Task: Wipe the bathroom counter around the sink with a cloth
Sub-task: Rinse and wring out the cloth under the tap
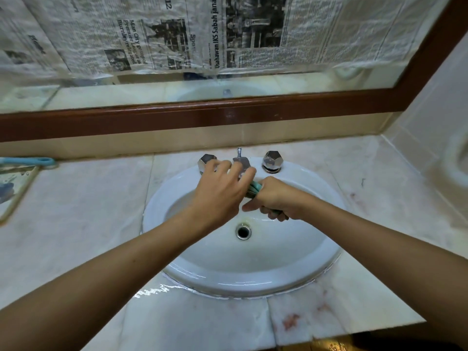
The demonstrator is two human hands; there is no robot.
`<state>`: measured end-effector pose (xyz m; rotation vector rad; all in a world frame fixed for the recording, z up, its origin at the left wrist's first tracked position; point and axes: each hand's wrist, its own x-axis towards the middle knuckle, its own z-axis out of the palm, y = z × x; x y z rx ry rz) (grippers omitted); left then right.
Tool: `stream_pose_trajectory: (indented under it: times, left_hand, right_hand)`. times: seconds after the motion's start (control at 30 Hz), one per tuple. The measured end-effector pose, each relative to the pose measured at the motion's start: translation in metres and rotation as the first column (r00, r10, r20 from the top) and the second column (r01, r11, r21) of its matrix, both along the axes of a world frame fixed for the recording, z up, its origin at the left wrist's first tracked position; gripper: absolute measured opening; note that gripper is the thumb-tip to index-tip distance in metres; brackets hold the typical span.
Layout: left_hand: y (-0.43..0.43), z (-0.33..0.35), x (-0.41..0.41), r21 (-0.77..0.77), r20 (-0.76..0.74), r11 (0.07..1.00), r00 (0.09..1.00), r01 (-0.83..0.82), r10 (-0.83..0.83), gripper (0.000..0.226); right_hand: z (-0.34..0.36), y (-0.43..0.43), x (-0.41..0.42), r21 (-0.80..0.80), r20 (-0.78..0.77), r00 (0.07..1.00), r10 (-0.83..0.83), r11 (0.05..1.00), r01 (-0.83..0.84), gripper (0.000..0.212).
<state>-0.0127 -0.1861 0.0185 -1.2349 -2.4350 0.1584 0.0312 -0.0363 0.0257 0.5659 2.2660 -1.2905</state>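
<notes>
Head view: we take the sink as our landmark, a white oval basin set into the pale marble counter. Both of our hands are held above the basin, toward its rear rim. The right hand is clenched into a fist around the cloth, a teal piece bunched tight; only a short length shows at the thumb side of the fist and a small tip shows at the other side. The left hand reaches across the rear of the sink with its fingers loosely spread and curved, their tips touching the exposed end of the cloth just in front of the spout. We cannot tell whether these fingers grip the cloth or only rest against it. The drain lies in the sink floor directly below the two hands. Two chrome tap handles stand on the rear rim of the sink: the left handle is partly covered by the left hand, the right handle stands clear. A wet sheen lies on the counter at the front left edge of the sink.
</notes>
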Motion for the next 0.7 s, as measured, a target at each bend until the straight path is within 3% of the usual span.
stream_pose_trajectory:
  times: [0.1,0.17,0.27,0.33,0.37,0.43,0.47,0.57,0.7]
  left_hand:
    - [0.004,0.012,0.007,-0.099,0.063,0.995,0.998,0.002,0.004,0.04]
    - [0.007,0.02,0.005,-0.177,0.127,0.984,0.99,-0.037,0.06,0.023]
    - [0.012,0.026,0.004,-0.188,0.231,0.98,0.967,-0.062,0.106,0.019]
    - [0.011,0.027,0.011,-0.152,0.445,0.984,0.882,-0.095,0.154,0.01]
    - [0.01,0.025,0.012,-0.116,0.611,0.986,0.774,-0.119,0.166,0.007]
    - [0.004,0.022,0.013,0.004,0.912,0.978,0.403,-0.207,0.081,0.013]
    - [0.0,0.023,0.014,0.04,0.975,0.965,0.22,-0.261,0.019,0.016]
    - [-0.012,0.026,0.017,0.011,0.99,0.929,-0.124,-0.37,-0.061,0.027]
    - [-0.023,0.021,0.017,-0.064,0.905,0.913,-0.409,-0.402,-0.117,0.034]
  right_hand:
    - [0.009,0.006,0.005,-0.191,0.086,0.981,0.173,0.969,-0.154,0.037]
    - [0.012,0.008,0.006,-0.171,0.065,0.972,0.225,0.962,-0.211,0.033]
    - [0.012,0.008,0.002,0.127,-0.06,0.959,0.277,0.955,-0.268,0.024]
    - [0.012,0.006,0.001,0.422,-0.139,0.898,0.418,0.845,-0.328,0.018]
    - [0.013,0.003,0.001,0.535,-0.154,0.864,0.479,0.776,-0.334,0.024]
    - [0.017,-0.003,0.004,0.665,-0.156,0.822,0.548,0.673,-0.322,0.047]
    - [0.018,-0.005,0.005,0.718,-0.157,0.8,0.58,0.623,-0.31,0.055]
    - [0.017,-0.011,0.006,0.859,-0.211,0.689,0.693,0.468,-0.208,0.064]
    - [0.004,-0.015,0.0,0.918,-0.328,0.469,0.82,0.393,-0.045,0.065]
